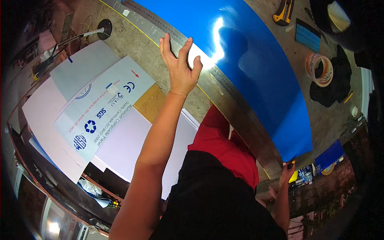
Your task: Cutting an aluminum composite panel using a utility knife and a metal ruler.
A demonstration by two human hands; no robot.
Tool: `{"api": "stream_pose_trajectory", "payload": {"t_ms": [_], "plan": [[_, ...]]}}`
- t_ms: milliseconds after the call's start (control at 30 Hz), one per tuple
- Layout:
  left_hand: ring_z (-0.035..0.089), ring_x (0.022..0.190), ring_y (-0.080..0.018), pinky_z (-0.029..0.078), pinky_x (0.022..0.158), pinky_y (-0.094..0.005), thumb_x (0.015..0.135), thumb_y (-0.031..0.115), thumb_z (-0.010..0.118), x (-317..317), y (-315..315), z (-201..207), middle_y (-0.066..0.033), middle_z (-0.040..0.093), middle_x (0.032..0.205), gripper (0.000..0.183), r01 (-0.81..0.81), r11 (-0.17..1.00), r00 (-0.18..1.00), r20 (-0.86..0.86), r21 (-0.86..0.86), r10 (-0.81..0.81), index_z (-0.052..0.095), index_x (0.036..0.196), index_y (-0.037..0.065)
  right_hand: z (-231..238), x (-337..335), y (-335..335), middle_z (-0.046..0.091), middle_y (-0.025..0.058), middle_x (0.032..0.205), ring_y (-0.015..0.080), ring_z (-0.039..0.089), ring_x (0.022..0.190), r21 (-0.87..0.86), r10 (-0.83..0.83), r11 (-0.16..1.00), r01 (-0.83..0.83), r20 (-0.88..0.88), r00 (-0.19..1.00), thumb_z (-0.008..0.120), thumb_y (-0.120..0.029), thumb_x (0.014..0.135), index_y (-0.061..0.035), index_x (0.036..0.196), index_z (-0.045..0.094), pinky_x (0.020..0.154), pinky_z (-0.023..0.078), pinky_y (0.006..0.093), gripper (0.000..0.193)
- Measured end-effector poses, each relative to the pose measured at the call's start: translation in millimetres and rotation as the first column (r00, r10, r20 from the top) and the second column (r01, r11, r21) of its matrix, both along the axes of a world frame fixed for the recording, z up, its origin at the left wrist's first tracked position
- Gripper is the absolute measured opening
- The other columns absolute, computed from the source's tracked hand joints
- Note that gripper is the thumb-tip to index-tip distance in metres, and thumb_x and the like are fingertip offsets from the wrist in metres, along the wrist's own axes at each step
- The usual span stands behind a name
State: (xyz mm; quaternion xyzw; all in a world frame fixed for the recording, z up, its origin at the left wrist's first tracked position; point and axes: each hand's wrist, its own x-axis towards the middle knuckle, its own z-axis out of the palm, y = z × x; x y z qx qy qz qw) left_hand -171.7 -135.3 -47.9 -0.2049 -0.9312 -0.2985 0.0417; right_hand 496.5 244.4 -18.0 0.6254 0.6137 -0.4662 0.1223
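A glossy blue sheet (256, 68) lies on the worktable, and a long, wide steel ruler (236, 104) runs along its near edge. My left hand (181, 68) rests on the ruler with its fingers spread, pressing on the metal. At the ruler's right end, by the sheet's near right corner, my right hand (287, 173) is closed round a small dark tool (293, 161) with a touch of orange. Its kind is too small to make out, and my fingers cover part of it.
White panels (132, 148) with a printed film lie stacked at left. Far right hold a yellow-black utility knife (284, 13), a blue squeegee (308, 36), a tape roll (319, 70) and a black cloth (334, 90). A round black base with a rod (105, 29) stands at upper left.
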Motion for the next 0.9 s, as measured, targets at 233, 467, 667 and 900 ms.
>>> {"api": "stream_pose_trajectory", "payload": {"t_ms": [233,467,667,900], "plan": [[0.019,0.154,-0.0539,0.02,0.123,-0.0626,0.092,0.028,0.069,1,2,-2,-0.0312,0.023,0.166,0.049,-0.006,1.0,1.0,-0.006,0.016,0.006,0.065,0.14,0.015,-8,17,10,0.064,0.0025,0.117,0.0176,0.059,0.105,0.065,0.139,0.988,-0.142,0.045,0.989,0.084,-0.014,0.089,-0.0017,0.141,0.056,0.098,0.046,0.0326,0.061],[0.019,0.154,-0.0535,0.02,0.124,-0.0618,0.092,0.027,0.069,0,2,-2,-0.0303,0.023,0.166,0.049,0.0,1.0,1.0,-0.007,0.023,0.0,0.065,0.139,0.014,-5,10,5,0.06,-0.0024,0.106,0.0138,0.054,0.094,0.083,0.09,0.993,-0.085,-0.061,0.994,0.083,-0.012,0.088,-0.0034,0.129,0.06,0.086,0.047,0.0311,0.048],[0.018,0.155,-0.0531,0.02,0.124,-0.062,0.092,0.028,0.069,1,0,-2,-0.0299,0.023,0.167,0.048,-0.011,1.0,1.0,-0.001,0.015,0.011,0.066,0.139,0.015,-11,18,10,0.06,-0.0011,0.106,0.014,0.054,0.095,0.061,0.125,0.991,-0.123,-0.032,0.992,0.08,-0.011,0.09,-0.0032,0.133,0.058,0.087,0.047,0.0307,0.049],[0.018,0.155,-0.0529,0.02,0.124,-0.062,0.092,0.029,0.071,1,2,-1,-0.0289,0.022,0.168,0.05,-0.019,1.0,1.0,0.025,0.011,0.019,0.067,0.14,0.018,-10,23,12,0.062,0.0029,0.112,0.0183,0.058,0.1,0.051,0.109,0.993,-0.11,0.021,0.994,0.076,-0.009,0.093,-0.001,0.143,0.053,0.092,0.047,0.0349,0.056]]}}
